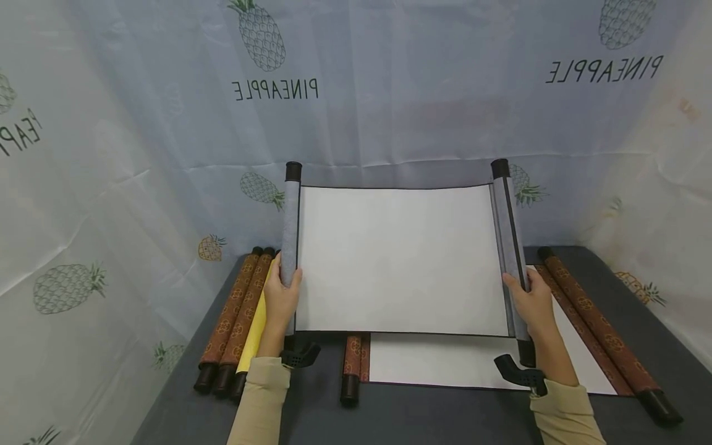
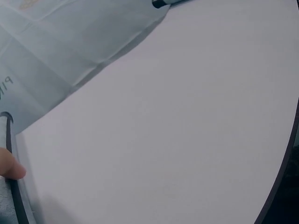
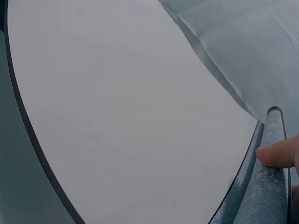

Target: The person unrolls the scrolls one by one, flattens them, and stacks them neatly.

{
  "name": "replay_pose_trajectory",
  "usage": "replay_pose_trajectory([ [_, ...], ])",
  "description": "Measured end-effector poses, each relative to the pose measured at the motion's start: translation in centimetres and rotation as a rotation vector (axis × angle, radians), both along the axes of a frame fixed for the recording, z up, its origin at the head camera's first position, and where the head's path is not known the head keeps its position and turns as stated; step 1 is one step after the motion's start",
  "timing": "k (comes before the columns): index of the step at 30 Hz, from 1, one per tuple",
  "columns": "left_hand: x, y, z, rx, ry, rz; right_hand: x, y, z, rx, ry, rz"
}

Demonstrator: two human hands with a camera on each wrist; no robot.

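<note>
A person holds an open scroll (image 1: 400,259) upright above the dark surface (image 1: 445,414), its blank white sheet facing the head camera. The left hand (image 1: 280,300) wraps its fingers round the lower part of the grey left roller (image 1: 290,228), thumb on the front edge, forearm rising from below in a beige sleeve (image 1: 261,402). The right hand (image 1: 533,303) grips the right roller (image 1: 508,241) in the same way, near its lower end, wrist bent slightly inward. Both rollers stand almost vertical, black caps at top, and the sheet is stretched flat between them.

In the left wrist view a fingertip (image 2: 10,164) presses the sheet's dark border; in the right wrist view a finger (image 3: 278,154) lies across the grey patterned roller.

Under the held scroll a second scroll (image 1: 484,361) lies partly unrolled on the surface, with brown patterned rollers at its left and right ends. Well to the left lie three rolled scrolls (image 1: 236,315) side by side, two brown and one yellow. A pineapple-printed cloth (image 1: 167,123) hangs behind.
</note>
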State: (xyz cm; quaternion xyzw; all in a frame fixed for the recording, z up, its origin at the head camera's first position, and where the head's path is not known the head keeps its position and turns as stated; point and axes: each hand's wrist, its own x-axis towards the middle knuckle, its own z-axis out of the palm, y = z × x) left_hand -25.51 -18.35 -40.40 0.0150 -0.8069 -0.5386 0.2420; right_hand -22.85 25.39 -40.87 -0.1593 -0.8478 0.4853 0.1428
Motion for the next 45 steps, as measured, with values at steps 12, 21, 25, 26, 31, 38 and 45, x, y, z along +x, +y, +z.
replay_pose_trajectory([
  [12,0.1,0.0,0.0,-0.06,-0.01,0.103,0.0,0.2,-0.2,-0.011,-0.02,0.028],
  [21,0.2,0.0,0.0,-0.039,0.006,0.091,0.2,0.4,-0.7,-0.03,-0.037,0.019],
  [25,0.3,0.0,0.1,-0.042,0.02,0.108,0.2,0.6,-0.7,-0.022,-0.021,0.025],
  [26,0.3,0.0,0.1,-0.043,0.024,0.113,0.2,0.7,-0.7,-0.013,-0.017,0.025],
  [31,0.1,-0.1,0.0,-0.05,0.03,0.125,0.3,0.9,-0.5,0.013,0.002,0.017],
  [38,-0.1,-0.5,-0.2,-0.072,-0.003,0.103,0.3,1.3,-0.3,0.009,-0.01,0.005],
  [45,0.0,-0.6,-0.1,-0.091,-0.025,0.093,0.4,1.6,-0.2,0.01,-0.014,0.005],
])
